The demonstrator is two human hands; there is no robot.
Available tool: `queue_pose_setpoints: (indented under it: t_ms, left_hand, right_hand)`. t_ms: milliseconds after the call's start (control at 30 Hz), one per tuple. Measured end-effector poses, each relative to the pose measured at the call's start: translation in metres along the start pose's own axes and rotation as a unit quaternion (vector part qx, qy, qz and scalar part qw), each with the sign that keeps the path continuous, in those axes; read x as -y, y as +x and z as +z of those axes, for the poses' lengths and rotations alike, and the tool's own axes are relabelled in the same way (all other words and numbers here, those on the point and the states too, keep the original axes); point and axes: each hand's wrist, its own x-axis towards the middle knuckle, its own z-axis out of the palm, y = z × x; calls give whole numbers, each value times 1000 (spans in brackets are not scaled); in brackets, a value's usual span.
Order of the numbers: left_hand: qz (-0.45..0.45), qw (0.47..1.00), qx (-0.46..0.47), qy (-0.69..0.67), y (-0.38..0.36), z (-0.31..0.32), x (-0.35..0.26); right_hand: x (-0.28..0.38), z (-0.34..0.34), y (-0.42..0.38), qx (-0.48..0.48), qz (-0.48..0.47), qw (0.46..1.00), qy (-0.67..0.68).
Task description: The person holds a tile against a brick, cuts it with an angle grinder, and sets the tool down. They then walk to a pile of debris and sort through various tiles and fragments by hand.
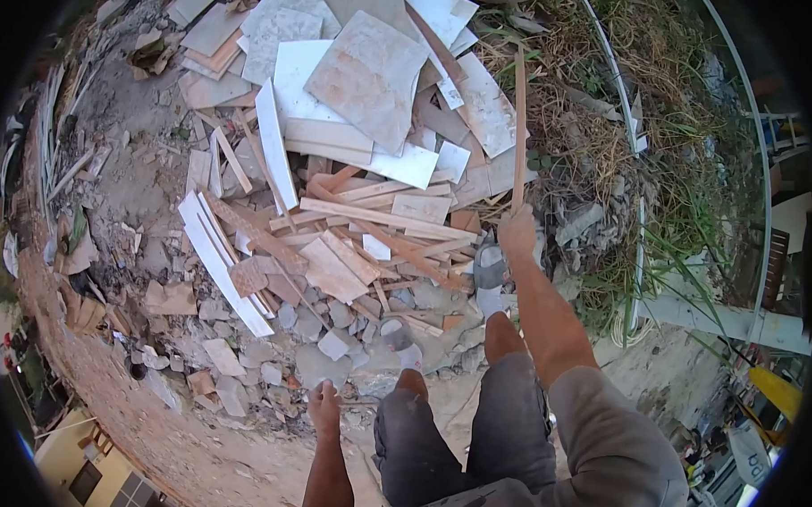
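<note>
My right hand [517,235] is closed round the lower end of a long, narrow tan strip [520,123]. The strip points away from me, along the pile's right edge, and looks like other thin pieces lying there. My left hand [324,407] hangs low over the rubble with curled fingers, and I cannot tell whether anything is in them. Ahead lies a heap of broken tiles, with a large stained square tile [367,78] on top. Thin cut strips [389,219] lie crisscrossed nearer my feet. A long white strip [222,265] rests at the left.
My shoes, one at the right [489,270], stand among stone chunks [336,343] at the heap's near edge. Dry grass [599,108] and a pale pipe [614,64] lie to the right. Bare dirt [133,119] spreads left. A yellow object [774,391] is at far right.
</note>
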Motion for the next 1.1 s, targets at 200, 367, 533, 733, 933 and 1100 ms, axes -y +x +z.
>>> queue_pose_setpoints:
  t_ms: [200,367,533,733,933,1100]
  left_hand:
    - [235,954,38,182,27,167,-115]
    - [418,846,-10,330,78,312,-210]
    - [336,926,-52,166,181,415,-274]
    - [75,936,-172,299,163,480,-311]
    - [-23,940,-197,276,163,488,-320]
    - [-57,946,-160,276,155,478,-335]
  right_hand:
    - [-48,46,-38,-27,-113,990,80]
    - [-84,35,-128,244,35,963,111]
    - [-106,61,-151,449,42,892,33]
    - [-77,50,-136,413,86,883,204]
    - [-76,55,-137,449,126,850,245]
    - [-73,53,-132,431,140,856,249]
